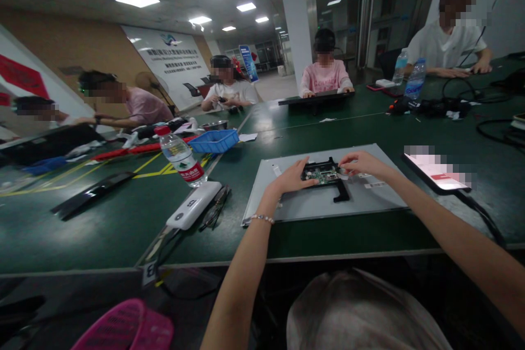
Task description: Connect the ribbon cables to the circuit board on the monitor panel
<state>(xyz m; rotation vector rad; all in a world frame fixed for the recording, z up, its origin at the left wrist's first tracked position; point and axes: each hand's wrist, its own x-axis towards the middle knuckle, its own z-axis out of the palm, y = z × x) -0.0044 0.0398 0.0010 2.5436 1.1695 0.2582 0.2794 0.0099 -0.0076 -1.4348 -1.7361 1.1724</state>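
A grey flat display panel lies on the green table before me. On it sits a green circuit board within a black bracket, one arm of which reaches toward me. My left hand grips the left end of the board, thumb on the near edge and fingers on the far edge. At the board's right end my right hand is closed in a pinch. A small pale piece shows beneath its fingertips, too small to name surely.
Left of the panel are a white power bank, eyeglasses, a water bottle and a blue tray. A lit phone with a cable lies right. Several people sit around the table. A pink basket stands below.
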